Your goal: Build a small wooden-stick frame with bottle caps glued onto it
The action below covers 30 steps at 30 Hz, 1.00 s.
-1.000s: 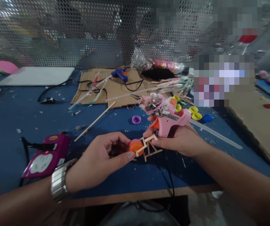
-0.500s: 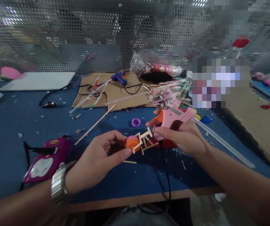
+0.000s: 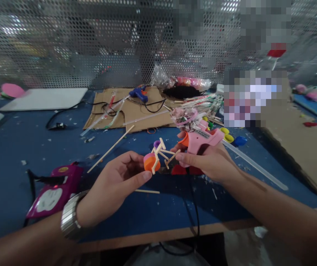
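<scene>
My left hand [image 3: 119,175] pinches the orange and pink round cap [image 3: 151,163] of a small model built from wooden sticks [image 3: 162,153]. The stick frame points away from the cap toward my right hand [image 3: 202,157]. That hand is wrapped round a pink hot glue gun [image 3: 204,139] with an orange trigger, and a clear glue stick [image 3: 255,164] juts from its back. Its fingertips are close to the sticks; whether they touch, I cannot tell. A purple bottle cap [image 3: 157,144] lies behind the frame, partly hidden by it.
A magenta device [image 3: 54,190] with a black strap lies at left. A loose wooden stick [image 3: 111,149] rests beyond my left hand. Farther back, a blue glue gun [image 3: 139,94] sits on cardboard [image 3: 147,116]. Yellow caps [image 3: 227,136] lie right, and a cord hangs over the table edge.
The stick model has turned in my left hand, its frame now tilted differently and raised. My right hand and the pink glue gun have shifted slightly left.
</scene>
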Tool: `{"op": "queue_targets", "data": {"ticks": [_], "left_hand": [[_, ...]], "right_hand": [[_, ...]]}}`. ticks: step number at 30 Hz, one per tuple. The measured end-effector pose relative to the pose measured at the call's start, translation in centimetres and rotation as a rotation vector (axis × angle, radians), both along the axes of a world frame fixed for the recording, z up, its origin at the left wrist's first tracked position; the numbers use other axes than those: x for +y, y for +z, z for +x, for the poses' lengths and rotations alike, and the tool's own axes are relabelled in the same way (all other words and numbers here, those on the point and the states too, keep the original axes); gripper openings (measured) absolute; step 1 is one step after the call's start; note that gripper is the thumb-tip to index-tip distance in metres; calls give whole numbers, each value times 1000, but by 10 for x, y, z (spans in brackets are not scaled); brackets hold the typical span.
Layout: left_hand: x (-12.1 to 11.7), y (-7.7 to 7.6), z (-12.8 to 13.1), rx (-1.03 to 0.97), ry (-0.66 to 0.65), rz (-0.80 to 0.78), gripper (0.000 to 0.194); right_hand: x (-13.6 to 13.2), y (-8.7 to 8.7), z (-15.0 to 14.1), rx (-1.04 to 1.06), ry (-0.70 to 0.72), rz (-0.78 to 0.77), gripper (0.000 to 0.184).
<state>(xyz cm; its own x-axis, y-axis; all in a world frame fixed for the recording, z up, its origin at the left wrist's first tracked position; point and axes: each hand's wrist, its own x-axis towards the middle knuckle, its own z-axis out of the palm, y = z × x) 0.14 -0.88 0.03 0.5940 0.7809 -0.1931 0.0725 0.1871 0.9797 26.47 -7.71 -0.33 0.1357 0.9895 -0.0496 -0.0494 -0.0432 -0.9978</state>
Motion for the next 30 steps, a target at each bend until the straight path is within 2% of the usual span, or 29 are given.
{"op": "queue_targets", "data": {"ticks": [6,10,16,20,28,30], "left_hand": [[0,2,0,105,-47,75,36],[0,2,-2,127,-67,142,33],[0,2,-5,173,2,240,25],[-4,5,-4,196,-2,281,31],[-5,1,-2,224,13,327,35],[-4,0,-2,254,0,317,38]], "right_hand": [[0,6,-2,-141,-29,9,53],[-1,2,0,-115,-83,27,52],[-1,-4,-1,-103,-69,-2,48],[-1,-6,-6,-126,-64,13,44],[-6,7,-19,-180,-59,-13,38],[-7,9,-20,-220,-24,-1,31]]}}
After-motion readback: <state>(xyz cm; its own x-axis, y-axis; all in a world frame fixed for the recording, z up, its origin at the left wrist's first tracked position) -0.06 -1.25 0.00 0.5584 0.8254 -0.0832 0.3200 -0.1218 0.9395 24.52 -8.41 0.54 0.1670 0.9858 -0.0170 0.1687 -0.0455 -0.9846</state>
